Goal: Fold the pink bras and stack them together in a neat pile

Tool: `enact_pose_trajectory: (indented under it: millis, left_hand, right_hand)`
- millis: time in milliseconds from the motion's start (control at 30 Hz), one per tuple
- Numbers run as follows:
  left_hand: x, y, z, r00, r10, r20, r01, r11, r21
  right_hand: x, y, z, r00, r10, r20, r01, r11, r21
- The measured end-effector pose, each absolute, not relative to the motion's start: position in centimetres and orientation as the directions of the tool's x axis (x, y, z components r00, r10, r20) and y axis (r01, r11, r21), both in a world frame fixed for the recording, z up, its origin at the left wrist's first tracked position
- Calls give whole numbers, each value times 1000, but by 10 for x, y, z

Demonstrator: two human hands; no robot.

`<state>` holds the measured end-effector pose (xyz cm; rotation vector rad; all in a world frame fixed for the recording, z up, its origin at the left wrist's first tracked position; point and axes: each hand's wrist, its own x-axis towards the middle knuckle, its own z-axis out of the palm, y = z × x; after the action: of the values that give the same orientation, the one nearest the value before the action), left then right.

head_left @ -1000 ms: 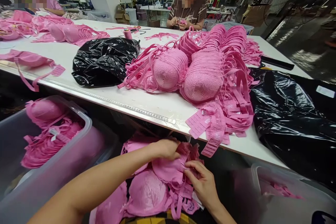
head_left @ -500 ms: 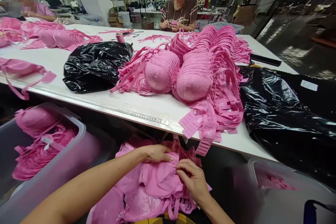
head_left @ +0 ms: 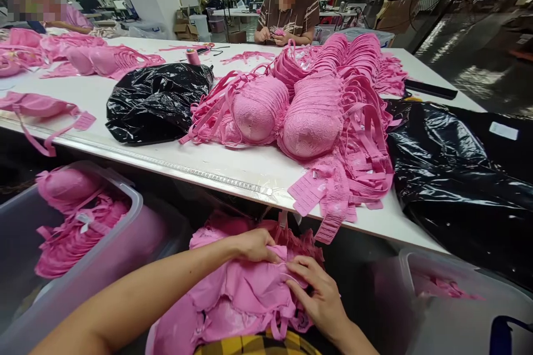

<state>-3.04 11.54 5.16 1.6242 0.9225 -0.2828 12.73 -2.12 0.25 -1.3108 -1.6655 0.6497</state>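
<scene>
A pink bra lies over my lap below the table edge, its smooth inner side facing up. My left hand has its fingers closed on the upper edge of the fabric. Just to the right, my right hand pinches the same bra near its side seam with thumb and forefinger. Exactly what lies between those fingertips is too small to make out. More pink bras sit under and behind this one, partly covered by my forearms. On the table above rests a long nested stack of pink lace bras.
A white table with a measuring tape along its edge spans the view. Black plastic bags flank the bra stack. Plastic bins stand at left and right below. A co-worker sits across, handling something pink.
Both hands have stayed on the bra, working along its edge. The upper fabric has been folded over, covering the lace cup that showed before. The camera view has shifted slightly.
</scene>
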Motion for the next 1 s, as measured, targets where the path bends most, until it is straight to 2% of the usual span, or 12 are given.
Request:
enact_pose_trajectory:
  millis: [133, 200, 367, 433, 600, 767, 867, 1000]
  left_hand:
    - [-33, 110, 47, 642, 441, -627, 690, 24, 723]
    - [-32, 109, 45, 634, 468, -616, 692, 12, 722]
    - [-31, 105, 45, 626, 517, -584, 692, -23, 722]
    - [-32, 104, 46, 620, 533, -576, 699, -42, 714]
    - [-30, 100, 46, 614, 551, -565, 715, -86, 694]
    - [-25, 99, 44, 583, 552, -596, 721, -14, 693]
    - [-26, 99, 43, 566, 556, -609, 726, 13, 688]
    - [-29, 101, 46, 573, 555, -604, 719, 13, 694]
  right_hand:
    - [133, -20, 7, -183, 932, 312, 439, 362, -822]
    - [131, -17, 7, -192, 936, 295, 440, 351, -826]
    - [122, -11, 5, 11, 978, 206, 476, 176, -862]
    - [121, -13, 3, -4, 974, 225, 475, 200, -857]
    - [123, -20, -2, -195, 942, 272, 467, 333, -819]
    - [116, -15, -4, -56, 960, 273, 451, 268, -852]
    - [114, -13, -4, -33, 980, 194, 420, 190, -887]
    - [130, -14, -1, -8, 993, 117, 463, 108, -880]
